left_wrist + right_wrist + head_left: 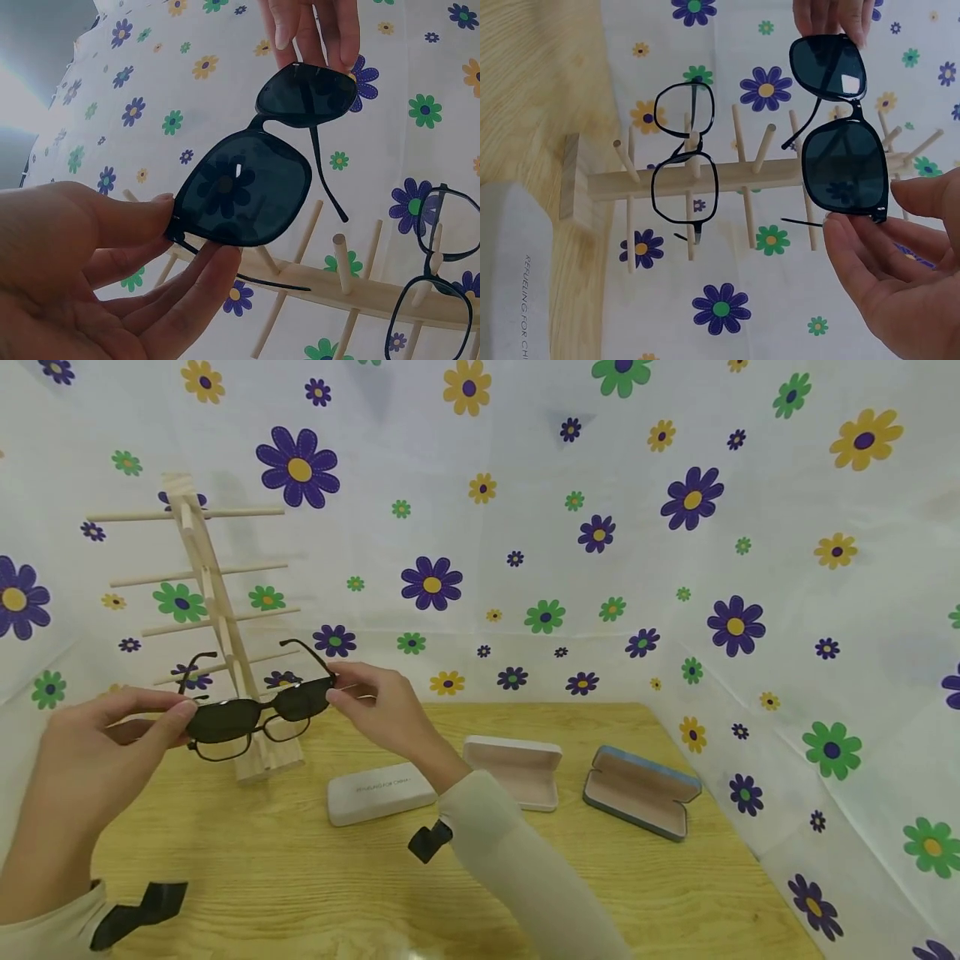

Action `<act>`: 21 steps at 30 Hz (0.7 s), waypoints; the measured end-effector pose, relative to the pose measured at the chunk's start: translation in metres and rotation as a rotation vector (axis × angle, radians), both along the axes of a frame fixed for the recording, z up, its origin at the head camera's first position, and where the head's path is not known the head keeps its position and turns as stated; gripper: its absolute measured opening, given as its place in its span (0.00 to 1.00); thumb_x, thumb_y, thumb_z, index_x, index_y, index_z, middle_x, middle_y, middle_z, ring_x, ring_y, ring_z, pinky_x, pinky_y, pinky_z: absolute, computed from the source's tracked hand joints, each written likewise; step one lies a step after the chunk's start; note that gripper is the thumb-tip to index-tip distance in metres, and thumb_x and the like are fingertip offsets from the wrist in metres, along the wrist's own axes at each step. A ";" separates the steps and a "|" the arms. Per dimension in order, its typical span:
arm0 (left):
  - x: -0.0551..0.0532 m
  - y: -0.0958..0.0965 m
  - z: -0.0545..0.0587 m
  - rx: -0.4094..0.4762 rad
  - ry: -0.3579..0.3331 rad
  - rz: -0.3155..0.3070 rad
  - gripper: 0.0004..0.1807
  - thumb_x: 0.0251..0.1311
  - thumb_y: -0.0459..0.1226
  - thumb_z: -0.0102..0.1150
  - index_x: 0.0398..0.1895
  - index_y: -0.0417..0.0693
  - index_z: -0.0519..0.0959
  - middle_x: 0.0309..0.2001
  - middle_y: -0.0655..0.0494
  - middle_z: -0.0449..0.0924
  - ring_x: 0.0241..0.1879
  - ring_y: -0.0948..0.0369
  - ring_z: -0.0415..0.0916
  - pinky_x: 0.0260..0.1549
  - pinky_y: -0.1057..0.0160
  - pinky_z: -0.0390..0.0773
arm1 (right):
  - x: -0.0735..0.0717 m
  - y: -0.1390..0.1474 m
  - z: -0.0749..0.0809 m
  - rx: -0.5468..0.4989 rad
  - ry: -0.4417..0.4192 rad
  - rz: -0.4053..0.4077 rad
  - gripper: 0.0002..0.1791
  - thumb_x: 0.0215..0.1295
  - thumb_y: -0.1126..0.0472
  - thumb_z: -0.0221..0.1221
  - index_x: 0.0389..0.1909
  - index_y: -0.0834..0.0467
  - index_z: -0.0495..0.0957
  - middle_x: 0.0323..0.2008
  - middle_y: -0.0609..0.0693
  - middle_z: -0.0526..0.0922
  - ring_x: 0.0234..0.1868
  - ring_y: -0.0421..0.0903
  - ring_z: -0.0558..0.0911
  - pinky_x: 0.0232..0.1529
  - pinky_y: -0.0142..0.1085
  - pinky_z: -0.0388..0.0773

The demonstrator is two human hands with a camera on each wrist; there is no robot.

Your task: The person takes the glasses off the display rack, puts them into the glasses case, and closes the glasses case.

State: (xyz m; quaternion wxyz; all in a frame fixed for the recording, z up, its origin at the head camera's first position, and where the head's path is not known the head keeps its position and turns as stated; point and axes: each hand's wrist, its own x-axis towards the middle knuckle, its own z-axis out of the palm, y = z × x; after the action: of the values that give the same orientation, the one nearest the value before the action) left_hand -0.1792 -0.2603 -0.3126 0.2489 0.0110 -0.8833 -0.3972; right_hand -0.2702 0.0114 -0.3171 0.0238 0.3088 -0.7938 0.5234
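Note:
Black sunglasses (225, 720) with dark lenses are held up in front of a wooden display rack (219, 614), their temples unfolded toward the rack. My left hand (93, 752) pinches one end of the frame between thumb and fingers. At the opposite end, my right hand (386, 706) pinches the other hinge corner. Behind and slightly below hangs a pair of clear eyeglasses (685, 152) with a thin dark frame, resting on a low peg of the rack. In the head view the sunglasses partly cover these eyeglasses.
On the wooden table (300, 885) a closed white glasses case (382, 793) lies beneath my right forearm. An opened white case (517, 772) and an opened blue case (645, 793) stand to its right. Flower-patterned cloth (525, 468) hangs behind and at the sides.

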 end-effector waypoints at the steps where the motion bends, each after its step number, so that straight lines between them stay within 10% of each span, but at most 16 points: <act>1: 0.000 0.001 0.000 0.010 0.000 -0.018 0.20 0.73 0.45 0.60 0.54 0.36 0.82 0.42 0.91 0.68 0.27 0.90 0.76 0.29 0.84 0.69 | 0.001 0.003 -0.001 0.002 -0.002 0.000 0.23 0.76 0.60 0.59 0.69 0.58 0.76 0.54 0.57 0.86 0.54 0.49 0.87 0.52 0.25 0.81; 7: 0.000 0.009 -0.001 0.001 -0.031 -0.094 0.17 0.72 0.45 0.62 0.52 0.40 0.83 0.32 0.92 0.76 0.28 0.85 0.79 0.28 0.78 0.72 | 0.008 0.022 -0.007 -0.003 -0.019 -0.013 0.22 0.76 0.59 0.60 0.68 0.57 0.77 0.52 0.57 0.87 0.51 0.47 0.87 0.52 0.26 0.81; 17: -0.003 0.028 -0.009 0.033 -0.056 -0.234 0.15 0.72 0.40 0.63 0.52 0.38 0.84 0.43 0.86 0.74 0.30 0.80 0.84 0.28 0.76 0.76 | 0.019 0.053 -0.016 -0.063 -0.024 -0.012 0.22 0.75 0.61 0.60 0.66 0.62 0.78 0.48 0.61 0.86 0.48 0.51 0.87 0.53 0.30 0.84; 21: -0.004 0.039 -0.014 0.004 -0.078 -0.244 0.14 0.72 0.42 0.62 0.50 0.42 0.85 0.46 0.66 0.84 0.31 0.80 0.84 0.27 0.74 0.77 | 0.020 0.063 -0.023 -0.064 -0.023 -0.025 0.22 0.74 0.62 0.60 0.66 0.63 0.77 0.50 0.62 0.86 0.47 0.52 0.88 0.53 0.30 0.84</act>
State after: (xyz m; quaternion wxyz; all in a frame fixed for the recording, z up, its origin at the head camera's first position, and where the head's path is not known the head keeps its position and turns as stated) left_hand -0.1836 -0.2209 -0.3262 0.1643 -0.0807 -0.8862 -0.4256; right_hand -0.2505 0.0749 -0.3405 0.0308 0.2918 -0.7808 0.5516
